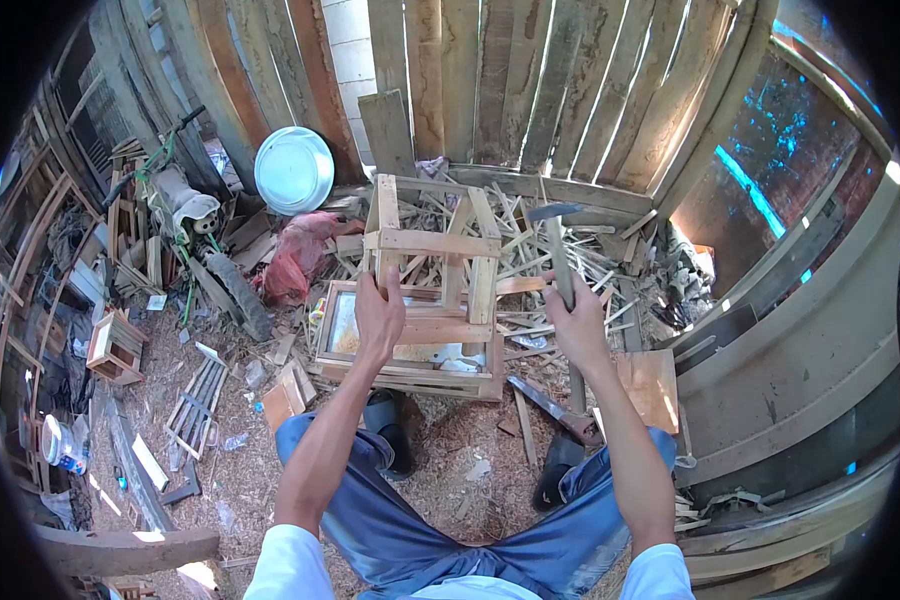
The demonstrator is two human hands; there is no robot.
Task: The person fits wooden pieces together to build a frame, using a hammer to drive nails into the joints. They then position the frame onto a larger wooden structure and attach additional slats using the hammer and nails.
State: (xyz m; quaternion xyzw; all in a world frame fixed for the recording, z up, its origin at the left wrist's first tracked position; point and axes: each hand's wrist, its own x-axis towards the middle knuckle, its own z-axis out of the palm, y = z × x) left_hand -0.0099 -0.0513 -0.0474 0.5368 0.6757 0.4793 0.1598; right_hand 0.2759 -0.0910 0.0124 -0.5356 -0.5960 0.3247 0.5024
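A small frame of nailed wooden slats stands on a low wooden box with a pale, stained top panel, between my feet and the scrap pile. My left hand is closed around the frame's near left post. My right hand grips a hammer by its wooden handle, to the right of the frame. The hammer's dark metal head is raised, apart from the frame. A handsaw lies on the ground below my right hand, close to my right foot.
Thin wood offcuts pile up behind the box. At the plank wall leans a round metal basin, near a red plastic bag. To the left are a slatted rack, a small wooden box frame and a white bucket.
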